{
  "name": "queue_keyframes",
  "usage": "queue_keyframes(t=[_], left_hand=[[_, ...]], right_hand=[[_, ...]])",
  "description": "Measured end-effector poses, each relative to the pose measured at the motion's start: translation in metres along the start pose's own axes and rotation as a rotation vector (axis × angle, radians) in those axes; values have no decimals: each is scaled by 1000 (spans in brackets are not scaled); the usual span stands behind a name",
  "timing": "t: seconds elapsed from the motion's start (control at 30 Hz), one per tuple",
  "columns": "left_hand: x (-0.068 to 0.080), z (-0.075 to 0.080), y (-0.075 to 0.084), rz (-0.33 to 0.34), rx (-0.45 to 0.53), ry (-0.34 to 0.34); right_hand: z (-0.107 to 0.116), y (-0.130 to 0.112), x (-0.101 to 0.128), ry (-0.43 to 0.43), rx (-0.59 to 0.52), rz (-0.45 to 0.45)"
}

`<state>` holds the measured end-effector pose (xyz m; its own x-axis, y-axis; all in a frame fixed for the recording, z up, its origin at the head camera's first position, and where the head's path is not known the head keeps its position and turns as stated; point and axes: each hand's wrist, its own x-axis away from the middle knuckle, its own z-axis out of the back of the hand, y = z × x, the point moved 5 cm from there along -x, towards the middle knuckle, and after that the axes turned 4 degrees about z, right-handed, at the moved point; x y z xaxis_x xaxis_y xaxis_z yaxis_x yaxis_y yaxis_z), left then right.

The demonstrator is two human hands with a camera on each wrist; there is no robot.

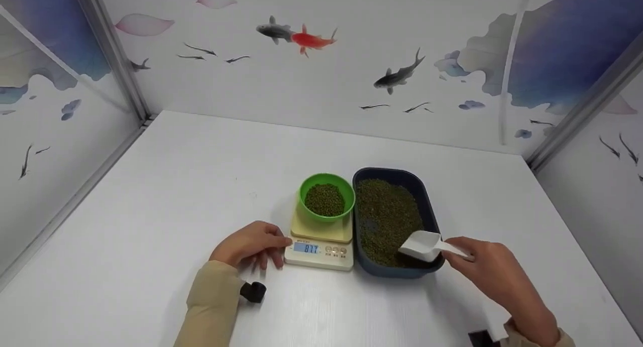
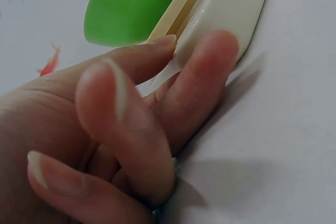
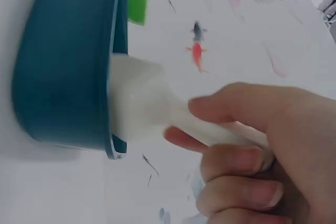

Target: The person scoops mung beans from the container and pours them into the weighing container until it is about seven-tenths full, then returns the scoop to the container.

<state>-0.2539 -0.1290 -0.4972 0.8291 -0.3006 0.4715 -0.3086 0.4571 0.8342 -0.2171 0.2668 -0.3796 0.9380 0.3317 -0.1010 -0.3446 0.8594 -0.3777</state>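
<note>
My right hand (image 1: 490, 269) grips a white scoop (image 1: 421, 245) by its handle, thumb along the top. The scoop's bowl lies tilted inside the dark blue tub (image 1: 433, 206), low over the small green beans (image 1: 389, 216) at its near right end. In the right wrist view, the tub wall hides part of the scoop (image 3: 139, 98). My left hand (image 1: 251, 244) rests beside a kitchen scale (image 1: 319, 261), thumb and a fingertip touching its left edge, the other fingers loosely bent. On the scale's yellow platform (image 1: 321, 230) stands a green bowl (image 1: 326, 219) with beans in it.
The scale's lit display (image 1: 306, 248) shows digits like 877, with buttons to its right. The tub stands close along the scale's right side. White table (image 1: 201, 161) surrounds them, bounded behind by a panel (image 1: 311, 91) painted with fish and by side panels.
</note>
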Motion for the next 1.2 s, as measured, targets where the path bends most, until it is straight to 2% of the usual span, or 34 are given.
queue_keyframes(t=[0.13, 0.4, 0.57, 0.73, 0.83, 1.0, 1.2], left_hand=[[0, 0, 0, 7, -8, 3], [0, -1, -1, 5, 0, 2], [0, 0, 0, 0, 5, -3], [0, 0, 0, -3, 5, -5], [0, 1, 0, -4, -5, 0], [0, 0, 1, -13, -23, 4], [0, -1, 0, -8, -4, -1]], right_hand=[[-1, 4, 0, -69, -20, -6], [-13, 3, -5, -144, -37, -13], [-23, 4, -10, -142, -41, 25], [-29, 8, -12, -148, -97, -2], [-33, 6, -13, -144, -112, 12], [-37, -1, -16, -127, -70, 55], [-44, -10, -24, -119, -41, 17]])
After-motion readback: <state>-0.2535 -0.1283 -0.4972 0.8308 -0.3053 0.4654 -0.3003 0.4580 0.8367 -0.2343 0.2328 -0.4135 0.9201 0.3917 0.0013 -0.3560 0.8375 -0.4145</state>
